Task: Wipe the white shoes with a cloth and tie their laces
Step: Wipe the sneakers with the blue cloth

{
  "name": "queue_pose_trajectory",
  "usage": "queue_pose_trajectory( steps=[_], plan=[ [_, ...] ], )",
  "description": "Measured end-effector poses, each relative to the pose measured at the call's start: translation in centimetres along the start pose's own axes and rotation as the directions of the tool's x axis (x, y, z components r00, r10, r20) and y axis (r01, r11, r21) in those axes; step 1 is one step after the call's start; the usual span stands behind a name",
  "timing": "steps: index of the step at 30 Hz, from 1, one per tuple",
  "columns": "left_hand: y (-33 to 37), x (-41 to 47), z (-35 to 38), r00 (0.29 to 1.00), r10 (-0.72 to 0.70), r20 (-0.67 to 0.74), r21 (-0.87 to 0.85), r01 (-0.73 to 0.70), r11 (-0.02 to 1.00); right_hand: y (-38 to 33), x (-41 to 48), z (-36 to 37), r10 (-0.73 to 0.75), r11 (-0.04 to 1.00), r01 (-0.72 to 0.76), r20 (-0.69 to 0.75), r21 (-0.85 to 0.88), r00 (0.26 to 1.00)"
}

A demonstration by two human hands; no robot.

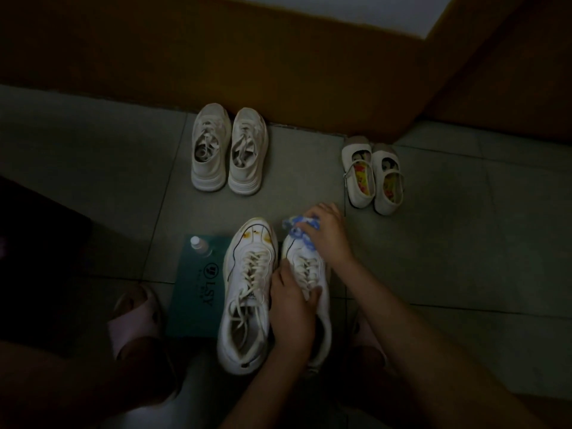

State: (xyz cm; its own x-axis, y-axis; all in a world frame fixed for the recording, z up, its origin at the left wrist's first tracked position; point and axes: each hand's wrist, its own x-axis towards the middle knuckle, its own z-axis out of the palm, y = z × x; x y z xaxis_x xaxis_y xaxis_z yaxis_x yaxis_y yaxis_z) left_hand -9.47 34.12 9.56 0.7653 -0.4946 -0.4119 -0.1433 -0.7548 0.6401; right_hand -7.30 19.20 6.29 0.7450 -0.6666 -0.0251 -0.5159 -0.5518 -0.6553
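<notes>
— Where did the pair sit?

— On the tiled floor (pixel 433 243), side by side. Both toes pointed away from me, with the long axes running straight ahead. The stained shoe (pixel 247 289) overlapped a teal box (pixel 192 292).

— And your hands?

— My left hand (pixel 291 305) gripped the wiped shoe (pixel 305 264) across the midfoot, fingers curled over its laces. My right hand (pixel 328 233) pinched the cloth (pixel 298 235) against its toe.

— How would it handle?

— Light, I judged, with a soft upper and a stiffer sole. The midfoot seemed the steadiest hold. The cloth looked limp.
</notes>
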Motion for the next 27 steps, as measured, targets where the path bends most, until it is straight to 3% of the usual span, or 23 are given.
queue_pose_trajectory(
  steps=[3, 5, 9, 12, 14, 18, 22, 27],
  plan=[
    [-0.1, -0.2, -0.1, 1.000, 0.019, -0.003, 0.005, -0.019, 1.000, 0.7, 0.8, -0.9, 0.293, 0.923, -0.271, -0.043, 0.272, 0.955],
    [-0.1, -0.2, -0.1, 1.000, 0.022, 0.003, -0.017, -0.022, 1.000, 0.8, 0.7, -1.7, 0.370, 0.838, -0.337, 0.007, 0.430, 0.929],
    [-0.1, 0.0, 0.2, 1.000, 0.012, -0.006, -0.013, -0.012, 1.000, -0.1, -0.7, -1.6, 0.224, 0.878, -0.255, 0.122, 0.405, 0.967],
    [-0.3, 0.1, 0.3, 1.000, 0.004, -0.018, 0.020, -0.003, 1.000, 0.1, -1.6, -0.5, 0.048, 0.969, -0.084, 0.159, 0.233, 0.986],
    [-0.3, 0.2, 0.4, 1.000, 0.012, -0.018, 0.025, -0.012, 1.000, 0.8, -1.9, -0.6, 0.011, 0.985, -0.039, 0.170, 0.166, 0.985],
    [-0.4, 0.1, 0.4, 1.000, 0.017, -0.010, 0.000, -0.017, 1.000, 1.8, -4.1, -1.3, 0.164, 0.940, -0.187, 0.102, 0.284, 0.981],
    [-0.5, 0.1, 0.5, 0.999, 0.034, -0.042, 0.010, -0.034, 0.999, 2.2, -6.6, -1.0, 0.242, 0.912, -0.237, 0.028, 0.336, 0.970],
    [-0.6, 0.1, 0.4, 0.999, 0.050, -0.020, -0.009, -0.050, 0.999, 5.1, -9.3, -1.2, 0.413, 0.855, -0.433, 0.128, 0.286, 0.901]
  ],
)
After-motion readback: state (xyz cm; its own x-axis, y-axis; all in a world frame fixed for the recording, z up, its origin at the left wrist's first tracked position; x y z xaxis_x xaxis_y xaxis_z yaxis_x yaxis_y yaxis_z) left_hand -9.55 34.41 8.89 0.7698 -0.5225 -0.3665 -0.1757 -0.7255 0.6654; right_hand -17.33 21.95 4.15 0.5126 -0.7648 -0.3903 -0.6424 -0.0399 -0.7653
